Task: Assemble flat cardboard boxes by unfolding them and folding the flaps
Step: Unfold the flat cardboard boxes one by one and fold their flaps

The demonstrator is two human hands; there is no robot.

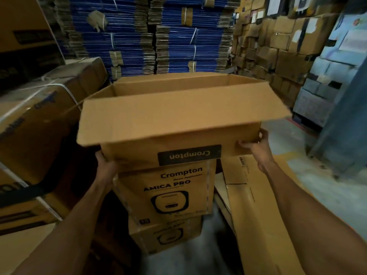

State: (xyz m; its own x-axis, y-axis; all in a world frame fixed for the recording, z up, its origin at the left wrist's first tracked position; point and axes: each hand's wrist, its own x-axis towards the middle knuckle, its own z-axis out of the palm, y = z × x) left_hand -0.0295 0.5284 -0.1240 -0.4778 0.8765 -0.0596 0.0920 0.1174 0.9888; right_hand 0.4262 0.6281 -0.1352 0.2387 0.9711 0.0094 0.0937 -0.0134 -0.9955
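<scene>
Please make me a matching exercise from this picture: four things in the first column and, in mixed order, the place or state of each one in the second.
1. open box
2. AMICA PRO box
3. flat cardboard
4. blue bundles

a. stacked at the back
b. lying flat at the right
c. gripped by left hand and right hand
d. below the gripped box

Pairs: 1-c, 2-d, 3-b, 4-a
</scene>
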